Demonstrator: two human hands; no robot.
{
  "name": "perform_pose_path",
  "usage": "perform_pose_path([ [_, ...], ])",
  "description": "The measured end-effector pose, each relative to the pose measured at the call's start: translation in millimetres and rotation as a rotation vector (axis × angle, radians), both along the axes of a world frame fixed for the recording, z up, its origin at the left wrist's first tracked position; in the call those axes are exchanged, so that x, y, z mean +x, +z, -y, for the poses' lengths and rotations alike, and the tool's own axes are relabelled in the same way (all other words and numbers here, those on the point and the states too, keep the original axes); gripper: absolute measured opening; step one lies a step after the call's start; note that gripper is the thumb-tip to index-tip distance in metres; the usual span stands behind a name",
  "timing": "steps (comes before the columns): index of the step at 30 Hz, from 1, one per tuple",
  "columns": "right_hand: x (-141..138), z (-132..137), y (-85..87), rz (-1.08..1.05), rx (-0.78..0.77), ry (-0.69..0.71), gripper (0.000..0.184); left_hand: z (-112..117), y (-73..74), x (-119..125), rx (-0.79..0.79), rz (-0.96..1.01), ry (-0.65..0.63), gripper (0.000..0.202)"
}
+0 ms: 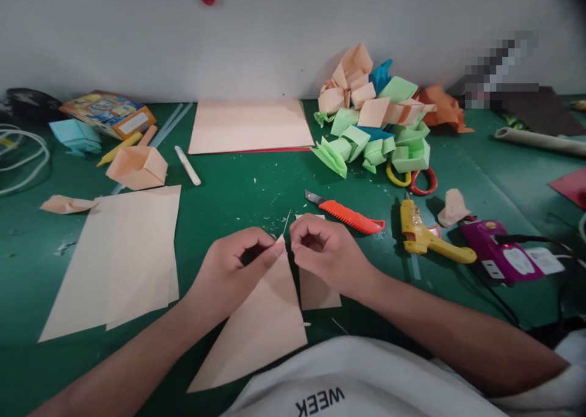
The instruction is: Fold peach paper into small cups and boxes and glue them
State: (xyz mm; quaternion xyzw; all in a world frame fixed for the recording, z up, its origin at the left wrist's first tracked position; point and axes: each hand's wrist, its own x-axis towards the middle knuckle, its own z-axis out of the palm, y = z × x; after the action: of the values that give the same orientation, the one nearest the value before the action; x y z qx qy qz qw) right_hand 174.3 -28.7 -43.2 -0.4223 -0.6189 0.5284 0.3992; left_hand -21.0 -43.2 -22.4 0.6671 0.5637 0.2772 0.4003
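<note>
My left hand [245, 267] pinches the top corner of a peach paper sheet [265, 337], which tapers up to my fingertips. Close beside it, my right hand [327, 252] is closed with thumb and fingers curled together; what it holds, if anything, is hidden. A thin pale sliver [287, 221] sticks up between the two hands. Beneath my right hand lies a smaller peach paper piece [320, 289], partly covered. An orange utility knife [350, 215] rests just beyond my right hand, its blade out and pointing left.
Overlapping peach sheets [114, 264] lie at left, near a folded paper box [137, 168] and a white stick [187, 165]. Crumpled and folded papers [375, 130] pile up at the back, above scissors [423, 182]. A yellow glue gun [425, 237] and purple power strip [513, 252] stand right.
</note>
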Motion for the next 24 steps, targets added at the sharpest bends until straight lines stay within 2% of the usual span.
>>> perform_pose_path([
  [4, 6, -7, 3.6, -0.038, -0.093, -0.076, 0.006, -2, 2.1, -3, 0.046, 0.041, 0.098, 0.032],
  [6, 7, -7, 6.5, -0.002, -0.074, -0.062, 0.007, -3, 3.2, -3, 0.033, 0.065, 0.086, 0.032],
  [11, 5, -2, 11.2, 0.115, 0.092, 0.03, 0.008, -1, 1.0, -2, -0.005, 0.084, 0.04, 0.031],
  [24, 1, 1, 8.7, 0.128, 0.073, 0.073, 0.006, -2, -2.6, -2, 0.031, 0.06, -0.021, 0.027],
])
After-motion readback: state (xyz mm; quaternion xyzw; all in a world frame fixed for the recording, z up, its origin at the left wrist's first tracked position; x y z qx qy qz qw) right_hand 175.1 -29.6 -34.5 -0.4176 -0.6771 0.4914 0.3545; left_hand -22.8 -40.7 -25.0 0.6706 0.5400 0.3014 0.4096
